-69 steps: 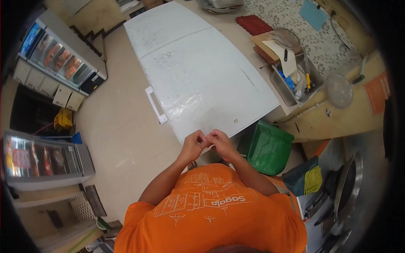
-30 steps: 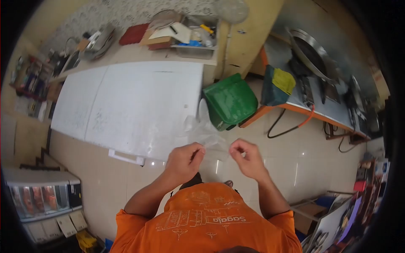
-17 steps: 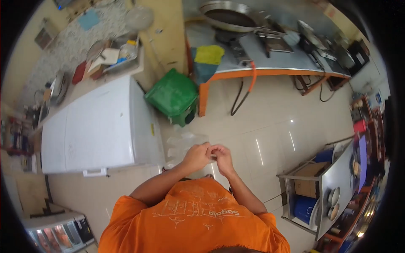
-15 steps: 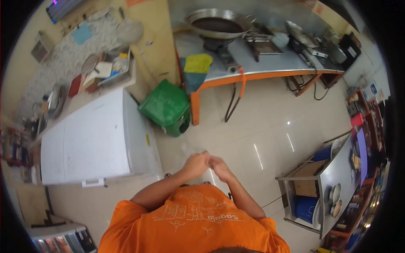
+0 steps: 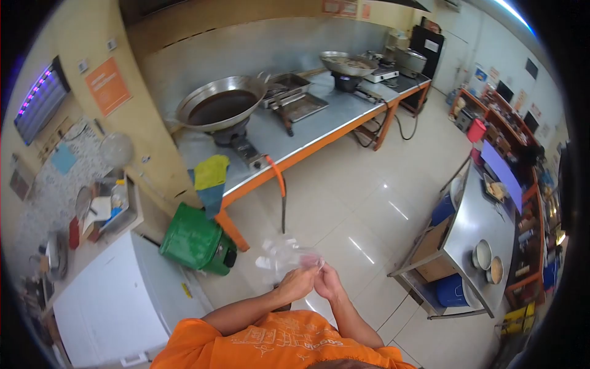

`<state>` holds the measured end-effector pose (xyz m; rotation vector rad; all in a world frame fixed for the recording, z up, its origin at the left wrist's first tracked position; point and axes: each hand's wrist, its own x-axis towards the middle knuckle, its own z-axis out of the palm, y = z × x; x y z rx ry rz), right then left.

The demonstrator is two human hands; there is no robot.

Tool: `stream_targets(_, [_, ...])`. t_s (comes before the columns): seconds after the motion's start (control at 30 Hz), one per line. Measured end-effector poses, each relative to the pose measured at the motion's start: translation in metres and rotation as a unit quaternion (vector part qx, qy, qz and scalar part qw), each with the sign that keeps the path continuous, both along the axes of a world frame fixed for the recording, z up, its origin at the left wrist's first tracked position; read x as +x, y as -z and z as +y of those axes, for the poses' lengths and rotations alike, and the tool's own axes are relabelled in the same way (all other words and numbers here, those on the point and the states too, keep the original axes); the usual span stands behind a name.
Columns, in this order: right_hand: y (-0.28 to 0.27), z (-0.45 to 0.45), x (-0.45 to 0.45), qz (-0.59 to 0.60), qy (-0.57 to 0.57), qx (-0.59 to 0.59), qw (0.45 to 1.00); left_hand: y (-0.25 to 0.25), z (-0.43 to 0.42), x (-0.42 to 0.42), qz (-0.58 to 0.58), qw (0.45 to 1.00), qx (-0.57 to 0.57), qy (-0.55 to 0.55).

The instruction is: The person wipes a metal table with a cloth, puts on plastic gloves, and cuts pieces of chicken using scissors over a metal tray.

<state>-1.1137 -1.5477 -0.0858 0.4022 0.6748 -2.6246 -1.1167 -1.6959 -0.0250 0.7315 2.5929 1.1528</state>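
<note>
Pinches in left hand (image 5: 297, 284), fingers curled almost fully in, the gathered end of a plastic bag (image 5: 279, 256); grips the same end with right hand (image 5: 329, 283), also nearly closed, its fingertips close beside the others. Looks thin, clear and crinkled, with shiny patches and a pinkish tint near the fingers. Hangs just right of the green bin (image 5: 190, 237), over glossy floor (image 5: 344, 215) tiles. Points its loose end toward the bin, long axis running sideways from the fingertips. Shows left of the bin a flat-topped white freezer (image 5: 101, 301); above it, a limp yellow cloth (image 5: 211, 172); beyond it, a smooth steel-topped table (image 5: 270, 146) on orange legs, with a round, dark-filled metal wok (image 5: 222, 107); well to its right, a steel cart (image 5: 464, 230) with round bowls (image 5: 482, 255). Worked over the freezer's edge at first; has since turned away from it, with the bag, lately a faint blur, now clearly spread.
</note>
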Motion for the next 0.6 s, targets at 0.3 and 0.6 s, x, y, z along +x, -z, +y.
stream_targets(0.3, [0.044, 0.102, -0.132, 0.006, 0.192, 0.146, 0.97, -0.005, 0.085, -0.131, -0.012, 0.987, 0.05, 0.154])
stream_targets(0.6, [-0.082, 0.203, -0.198, 0.136, 0.277, 0.003, 0.951, -0.044, 0.209, -0.261, 0.091, 0.902, 0.13, 0.402])
